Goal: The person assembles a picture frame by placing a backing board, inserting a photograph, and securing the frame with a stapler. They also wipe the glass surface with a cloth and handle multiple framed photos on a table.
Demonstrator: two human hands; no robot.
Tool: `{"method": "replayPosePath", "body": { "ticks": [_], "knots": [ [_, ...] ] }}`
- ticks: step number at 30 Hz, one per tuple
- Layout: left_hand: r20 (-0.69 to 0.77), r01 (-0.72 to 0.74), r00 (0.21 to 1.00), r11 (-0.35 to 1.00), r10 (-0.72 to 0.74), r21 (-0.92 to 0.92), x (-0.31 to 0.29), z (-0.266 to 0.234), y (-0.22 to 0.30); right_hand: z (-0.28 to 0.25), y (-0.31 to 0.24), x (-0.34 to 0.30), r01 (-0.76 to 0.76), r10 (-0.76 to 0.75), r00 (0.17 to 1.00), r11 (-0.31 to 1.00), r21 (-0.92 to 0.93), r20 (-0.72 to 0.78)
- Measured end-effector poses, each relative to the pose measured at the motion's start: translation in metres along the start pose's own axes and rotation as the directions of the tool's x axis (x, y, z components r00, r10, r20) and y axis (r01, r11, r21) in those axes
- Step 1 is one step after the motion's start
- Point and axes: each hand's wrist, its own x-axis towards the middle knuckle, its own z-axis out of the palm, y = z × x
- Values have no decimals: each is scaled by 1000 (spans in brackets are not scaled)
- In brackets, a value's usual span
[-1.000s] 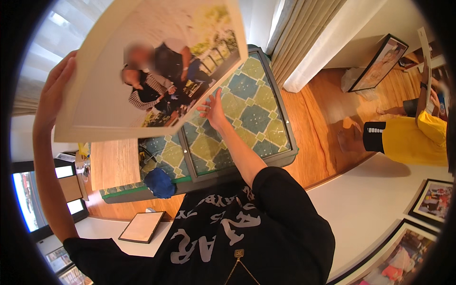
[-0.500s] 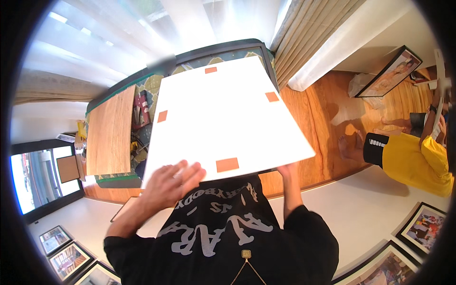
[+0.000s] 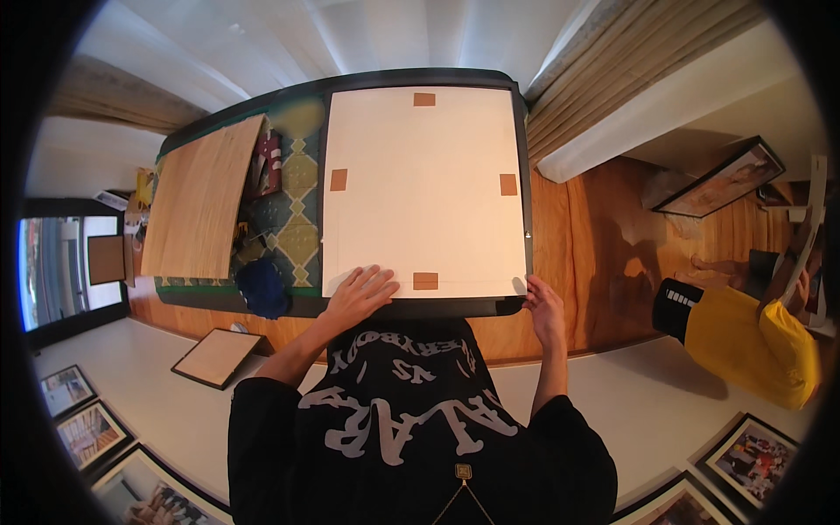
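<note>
Pale-lettered black shirt [image 3: 437,420] below; left hand's [image 3: 363,293] spread on a brown-patched white board [image 3: 420,192], right hand's [image 3: 544,304] curled at its corner, grip unclear.

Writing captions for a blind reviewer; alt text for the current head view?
A person's left hand rests on the near edge of a pale board bearing four brown patches, while the right hand is at the board's near right corner. A wooden panel lies on the patterned surface to the left; another person in yellow is at the far right.
</note>
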Motion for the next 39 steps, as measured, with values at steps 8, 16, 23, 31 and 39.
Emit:
{"method": "replayPosePath", "body": {
  "ticks": [8,16,23,31,39],
  "knots": [
    [-234,619,738,773,-633,-137,-27,9,-7,14,7,-1,371,-515,843,349,-861,155],
    [-134,631,754,766,-643,-125,-88,21,-26,23,8,8,335,-566,813,264,-904,136],
    [-154,639,760,769,-631,-3,-63,7,-10,17,1,12,292,-489,867,335,-896,99],
    [-321,691,630,699,-707,-184,-2,21,-82,24,-26,46,380,-621,752,138,-915,219],
    [-211,692,717,716,-665,96,69,31,-154,68,-73,143,436,-704,665,94,-895,250]
  ]
}}
